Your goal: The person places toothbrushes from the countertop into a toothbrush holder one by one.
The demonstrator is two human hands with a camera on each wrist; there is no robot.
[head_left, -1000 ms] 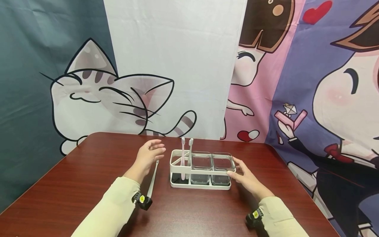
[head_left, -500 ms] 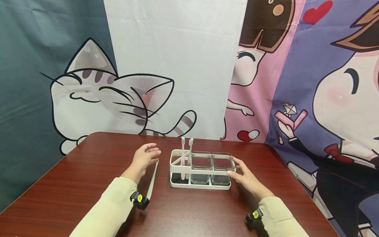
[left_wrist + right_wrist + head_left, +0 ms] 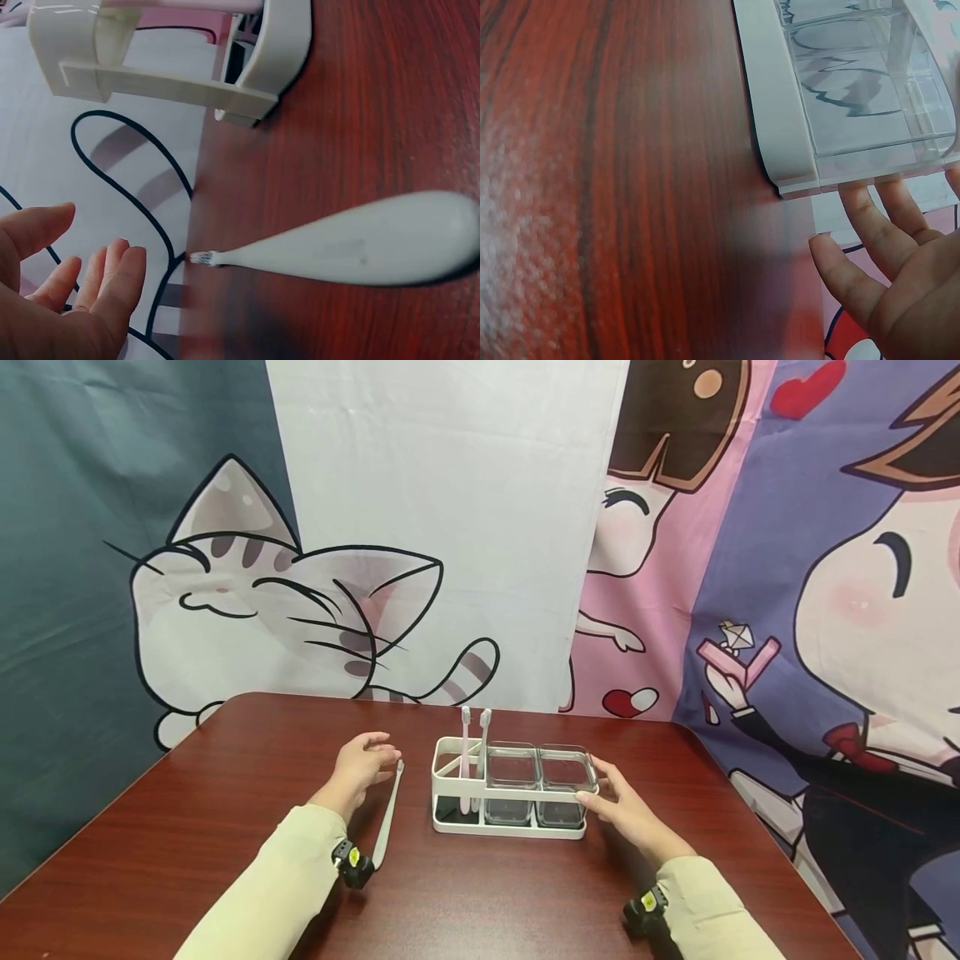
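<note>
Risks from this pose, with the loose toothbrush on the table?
1. Left hand is open beside the lying toothbrush; its slim handle may roll or slide away as the fingers close.
2. Right hand only touches the rack end; a bump could shift it and tip the two standing toothbrushes.

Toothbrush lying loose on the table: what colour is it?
White, seen clearest in the left wrist view: toothbrush.

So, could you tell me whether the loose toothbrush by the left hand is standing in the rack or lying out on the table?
Out. The toothbrush lies flat on the table, left of the white rack.
</note>
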